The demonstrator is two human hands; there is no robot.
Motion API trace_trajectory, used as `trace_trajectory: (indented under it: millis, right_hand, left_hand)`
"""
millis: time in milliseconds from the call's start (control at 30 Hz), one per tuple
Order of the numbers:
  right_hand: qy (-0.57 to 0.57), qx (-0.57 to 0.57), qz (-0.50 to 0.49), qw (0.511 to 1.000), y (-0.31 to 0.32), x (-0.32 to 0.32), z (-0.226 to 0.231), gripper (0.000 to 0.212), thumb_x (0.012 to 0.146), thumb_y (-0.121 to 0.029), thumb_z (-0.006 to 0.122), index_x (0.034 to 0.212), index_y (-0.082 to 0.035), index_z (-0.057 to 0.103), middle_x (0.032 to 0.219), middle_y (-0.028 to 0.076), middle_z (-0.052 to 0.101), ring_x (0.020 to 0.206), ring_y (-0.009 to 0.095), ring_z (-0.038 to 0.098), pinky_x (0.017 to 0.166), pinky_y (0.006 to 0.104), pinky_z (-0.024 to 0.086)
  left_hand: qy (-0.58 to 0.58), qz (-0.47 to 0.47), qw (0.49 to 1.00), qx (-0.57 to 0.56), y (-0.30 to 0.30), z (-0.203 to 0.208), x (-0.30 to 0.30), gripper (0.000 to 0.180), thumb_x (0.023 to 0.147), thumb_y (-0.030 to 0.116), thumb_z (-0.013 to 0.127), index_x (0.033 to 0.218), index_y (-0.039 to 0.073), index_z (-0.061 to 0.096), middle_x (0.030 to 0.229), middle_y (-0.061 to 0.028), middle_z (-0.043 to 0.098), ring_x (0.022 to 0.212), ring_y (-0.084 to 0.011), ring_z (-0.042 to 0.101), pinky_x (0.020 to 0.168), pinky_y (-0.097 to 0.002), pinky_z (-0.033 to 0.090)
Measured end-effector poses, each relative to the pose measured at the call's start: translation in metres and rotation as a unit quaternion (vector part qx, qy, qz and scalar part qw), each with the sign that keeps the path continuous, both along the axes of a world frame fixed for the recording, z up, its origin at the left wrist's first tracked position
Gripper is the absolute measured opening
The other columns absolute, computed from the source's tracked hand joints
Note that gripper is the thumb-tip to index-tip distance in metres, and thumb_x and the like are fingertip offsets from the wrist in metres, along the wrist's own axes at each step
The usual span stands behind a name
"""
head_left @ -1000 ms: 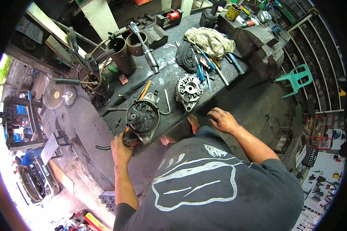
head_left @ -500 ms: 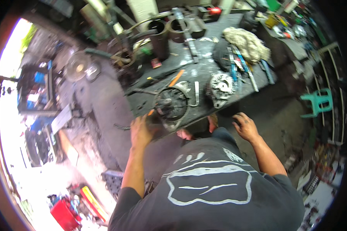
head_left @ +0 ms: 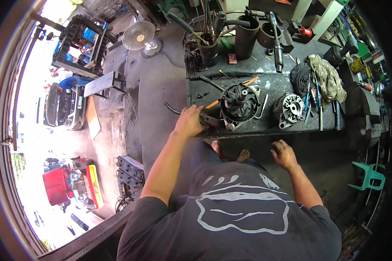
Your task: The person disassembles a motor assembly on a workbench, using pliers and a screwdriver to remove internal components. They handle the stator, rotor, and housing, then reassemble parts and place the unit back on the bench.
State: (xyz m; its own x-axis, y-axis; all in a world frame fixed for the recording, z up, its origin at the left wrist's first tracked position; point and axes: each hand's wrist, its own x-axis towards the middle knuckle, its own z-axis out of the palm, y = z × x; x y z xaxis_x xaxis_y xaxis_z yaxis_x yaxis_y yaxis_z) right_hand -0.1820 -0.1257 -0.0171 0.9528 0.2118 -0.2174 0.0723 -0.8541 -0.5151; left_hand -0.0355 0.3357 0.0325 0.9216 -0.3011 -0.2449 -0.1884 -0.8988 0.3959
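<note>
At the bench's front left corner, my left hand (head_left: 190,122) is closed over a dark metal tool (head_left: 210,120). A curved dark bar (head_left: 172,108) sticks out on the hand's left side; the palm hides whether they are one piece. Just right of this hand stands an alternator half (head_left: 241,102) with fan blades and a shaft pointing up. A second, silver alternator housing (head_left: 288,110) lies farther right. Between them is a bent metal strip (head_left: 262,106). My right hand (head_left: 284,155) hangs in front of the bench, fingers loosely bent and apart, holding nothing.
Metal cans (head_left: 247,39) with tools stand at the back, near a long ratchet handle (head_left: 277,48). Blue-handled tools (head_left: 313,95) and a crumpled rag (head_left: 329,78) lie right. A fan (head_left: 139,35) stands left; a green stool (head_left: 368,176) is at far right.
The view has turned, so the bench now sits farther right and higher. My left hand stays at the bench's left corner; my right hand remains free in front of it.
</note>
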Motion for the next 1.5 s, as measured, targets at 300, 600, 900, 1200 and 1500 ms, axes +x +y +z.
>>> trace_trajectory:
  millis: [300, 600, 900, 1200, 1500]
  right_hand:
    - [-0.011, -0.017, -0.145, 0.989, 0.077, -0.013, -0.012, 0.029, 0.099, -0.016, 0.079, 0.124, -0.004, 0.075, 0.12, 0.019, 0.076, 0.108, 0.045, 0.074, 0.096, 0.0497, 0.06]
    - [-0.126, -0.012, -0.154, 0.98, 0.29, -0.016, 0.014, 0.043, 0.092, -0.019, 0.085, 0.133, -0.012, 0.074, 0.129, 0.015, 0.073, 0.121, 0.037, 0.073, 0.101, 0.0479, 0.063]
    - [-0.12, -0.081, -0.167, 0.975, 0.381, 0.102, 0.031, 0.086, 0.087, -0.014, 0.087, 0.165, -0.011, 0.051, 0.172, 0.025, 0.045, 0.158, 0.049, 0.046, 0.126, 0.0622, 0.042]
    - [-0.044, -0.13, -0.192, 0.972, 0.373, 0.096, -0.001, 0.089, 0.085, -0.016, 0.09, 0.164, -0.018, 0.049, 0.161, 0.027, 0.051, 0.15, 0.052, 0.049, 0.122, 0.0685, 0.043]
    - [-0.038, -0.078, -0.214, 0.973, 0.383, 0.025, 0.043, 0.078, 0.075, -0.009, 0.09, 0.148, -0.012, 0.063, 0.146, 0.022, 0.059, 0.134, 0.045, 0.059, 0.117, 0.0572, 0.046]
  left_hand:
    - [-0.114, -0.062, 0.989, -0.069, 0.009, -0.032, 0.116, 0.05, 0.094, 0.026, 0.083, 0.14, 0.006, 0.075, 0.127, -0.0202, 0.075, 0.128, -0.0417, 0.069, 0.113, -0.0506, 0.054]
    - [0.07, -0.102, 0.977, -0.174, 0.025, -0.035, 0.177, 0.033, 0.096, 0.023, 0.081, 0.121, 0.001, 0.084, 0.115, -0.0235, 0.083, 0.106, -0.0337, 0.082, 0.097, -0.0421, 0.062]
    - [0.211, 0.126, 0.866, -0.436, 0.129, 0.001, 0.196, 0.029, 0.103, 0.009, 0.078, 0.126, -0.008, 0.076, 0.102, -0.0095, 0.077, 0.085, -0.0172, 0.073, 0.08, -0.032, 0.062]
    - [0.25, 0.213, 0.856, -0.4, 0.202, -0.039, 0.166, 0.026, 0.102, 0.004, 0.076, 0.124, -0.01, 0.075, 0.1, -0.0112, 0.076, 0.084, -0.0183, 0.072, 0.078, -0.0326, 0.061]
    - [0.279, 0.157, 0.856, -0.406, 0.187, -0.049, 0.153, 0.026, 0.103, 0.006, 0.077, 0.125, -0.008, 0.075, 0.103, -0.0097, 0.077, 0.084, -0.0169, 0.073, 0.078, -0.032, 0.062]
